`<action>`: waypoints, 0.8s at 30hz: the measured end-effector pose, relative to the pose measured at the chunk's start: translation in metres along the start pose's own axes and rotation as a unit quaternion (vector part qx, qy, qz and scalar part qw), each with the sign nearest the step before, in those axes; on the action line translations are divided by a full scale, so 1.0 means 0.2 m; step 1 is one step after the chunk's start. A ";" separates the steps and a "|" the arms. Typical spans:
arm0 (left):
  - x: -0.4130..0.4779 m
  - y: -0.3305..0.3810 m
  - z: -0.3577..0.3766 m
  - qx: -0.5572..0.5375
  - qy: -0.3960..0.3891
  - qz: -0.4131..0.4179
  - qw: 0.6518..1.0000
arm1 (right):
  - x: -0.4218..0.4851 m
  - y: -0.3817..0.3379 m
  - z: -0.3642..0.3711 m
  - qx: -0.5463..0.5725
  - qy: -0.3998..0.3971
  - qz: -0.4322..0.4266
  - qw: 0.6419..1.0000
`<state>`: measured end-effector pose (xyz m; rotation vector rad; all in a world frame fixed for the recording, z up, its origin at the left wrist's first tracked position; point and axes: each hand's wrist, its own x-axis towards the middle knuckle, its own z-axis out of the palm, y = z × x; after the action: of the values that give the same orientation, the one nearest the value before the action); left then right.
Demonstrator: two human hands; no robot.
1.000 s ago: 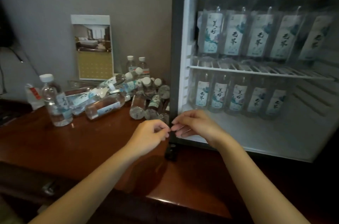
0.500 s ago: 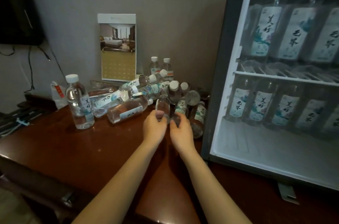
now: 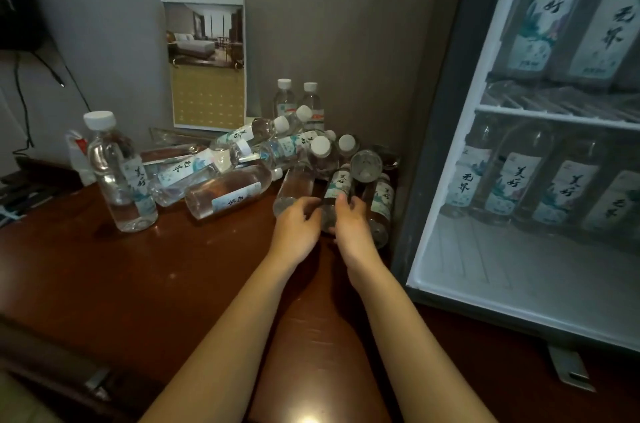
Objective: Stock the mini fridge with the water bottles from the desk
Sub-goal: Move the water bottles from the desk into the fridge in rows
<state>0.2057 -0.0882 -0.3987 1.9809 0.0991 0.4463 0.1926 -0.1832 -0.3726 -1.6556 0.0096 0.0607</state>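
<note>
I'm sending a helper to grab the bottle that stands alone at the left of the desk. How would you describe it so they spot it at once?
Start at the calendar leaning on the wall, then look down and left across the wooden desk. The lone bottle stands upright at the left edge of the pile, white cap up. Nearly every bottle beside it lies on its side, and it is apart from both hands.

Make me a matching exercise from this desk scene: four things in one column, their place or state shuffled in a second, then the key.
1. calendar
2. capped bottle at far left
3. bottle under the left hand
4. mini fridge bottles

A. lying on its side in the pile
B. standing in a row under the shelf
C. propped against the wall
D. standing alone on the desk

Pairs: 1-C, 2-D, 3-A, 4-B
</note>
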 end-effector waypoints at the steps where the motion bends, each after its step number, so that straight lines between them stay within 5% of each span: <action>1: 0.00 0.00 -0.01 -0.008 0.013 -0.017 1.000 | 0.00 0.00 0.00 0.006 -0.006 0.006 1.000; 4: 0.01 0.02 -0.04 -0.033 0.060 -0.067 0.995 | -0.02 0.00 -0.02 0.014 -0.023 0.018 0.999; 19: -0.02 0.03 -0.06 -0.122 0.027 -0.170 0.977 | -0.13 0.03 0.03 0.050 0.006 -0.042 0.998; 24: -0.05 0.08 -0.09 -0.208 -0.116 -0.262 0.935 | -0.11 -0.02 -0.01 0.132 0.036 -0.008 0.991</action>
<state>0.1885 -0.0827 -0.3800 1.4955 0.3453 -0.1134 0.1715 -0.1860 -0.3674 -1.3919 0.0579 -0.0127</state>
